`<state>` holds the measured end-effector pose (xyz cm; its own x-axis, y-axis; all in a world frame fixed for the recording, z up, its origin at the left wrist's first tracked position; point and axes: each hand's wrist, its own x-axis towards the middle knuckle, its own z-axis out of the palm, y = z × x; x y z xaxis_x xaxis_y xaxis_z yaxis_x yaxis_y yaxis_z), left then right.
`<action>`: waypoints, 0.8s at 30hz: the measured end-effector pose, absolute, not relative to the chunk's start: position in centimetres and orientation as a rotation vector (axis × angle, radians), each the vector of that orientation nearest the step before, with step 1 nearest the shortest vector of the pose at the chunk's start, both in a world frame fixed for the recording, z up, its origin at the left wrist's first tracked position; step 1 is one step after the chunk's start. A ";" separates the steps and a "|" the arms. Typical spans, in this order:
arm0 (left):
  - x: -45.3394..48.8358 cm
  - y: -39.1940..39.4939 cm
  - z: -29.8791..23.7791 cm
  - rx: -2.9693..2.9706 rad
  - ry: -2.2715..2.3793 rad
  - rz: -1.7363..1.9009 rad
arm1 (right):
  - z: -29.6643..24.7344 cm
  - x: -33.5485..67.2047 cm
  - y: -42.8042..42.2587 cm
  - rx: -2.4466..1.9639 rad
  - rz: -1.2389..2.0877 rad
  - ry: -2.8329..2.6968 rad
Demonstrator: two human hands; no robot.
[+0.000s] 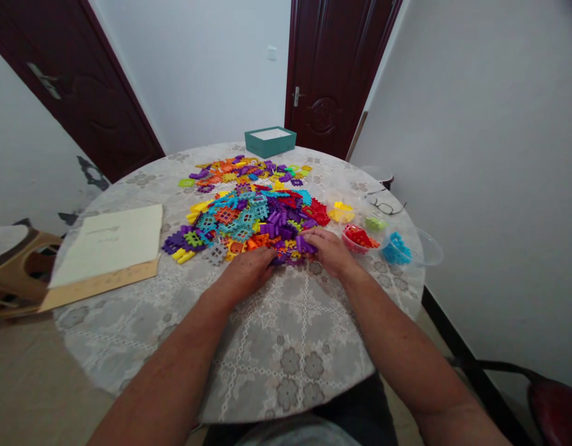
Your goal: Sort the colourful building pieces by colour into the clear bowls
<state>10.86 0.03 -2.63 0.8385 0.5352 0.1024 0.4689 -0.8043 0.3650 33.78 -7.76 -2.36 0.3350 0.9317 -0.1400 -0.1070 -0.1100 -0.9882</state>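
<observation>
Right hand (331, 253): grip curled at a purple piece (305, 244) on the near edge of the large heap; fingertips touching, but from where I stand I cannot tell whether the piece is pinched or merely touched.
Left hand (249, 269): palm down, just beside the right, fingers reaching in at the same edge; their ends are hidden, so I cannot tell if this grip is closed on anything.
Large heap (248, 217): interlocking plastic pieces, mixed purple, teal, red, orange, yellow and green, piled directly in front of both hands.
Loose spread (230, 176): more pieces, mostly orange, purple and yellow, lying flatter behind the large heap.
Tubs, right side: red pieces (357, 237) in a clear tub near the right hand; blue pieces (396, 249) farther right; yellow pieces (341, 212) and green pieces (375, 224) behind these.
Eyeglasses (384, 207): folded out, beyond the tubs, near the counter's right rim.
Pale sheet (118, 241): flat at left, faint marks on it, over a tan board (100, 285).
Teal box (267, 146): far rim, white inside.
Counter (267, 347): round, grey floral cover beneath everything listed.
</observation>
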 end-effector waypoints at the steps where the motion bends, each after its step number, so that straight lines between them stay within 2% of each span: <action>1: 10.9 0.0 -2.6 2.670 0.770 0.318 | -2.4 33.8 -7.8 -1.381 1.077 -0.825; 5: 11.0 -0.3 -1.9 2.421 0.913 0.505 | -2.2 33.6 -7.8 -1.334 1.100 -0.827; 11: 11.2 -0.3 -1.7 1.849 0.806 0.498 | -2.4 32.9 -8.0 -1.177 1.193 -0.828; 19: 11.8 -0.9 -1.9 1.864 0.735 0.549 | -2.8 32.5 -8.3 -1.194 1.279 -0.999; 24: 11.3 -0.7 -1.5 1.989 0.736 0.568 | -2.7 32.9 -8.3 -1.223 1.203 -0.992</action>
<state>11.33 -0.74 -1.54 0.7159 0.6910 0.0997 0.2712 -0.4068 0.8723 32.94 -8.33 -2.67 0.1334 0.9889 -0.0659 -0.1240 -0.0493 -0.9911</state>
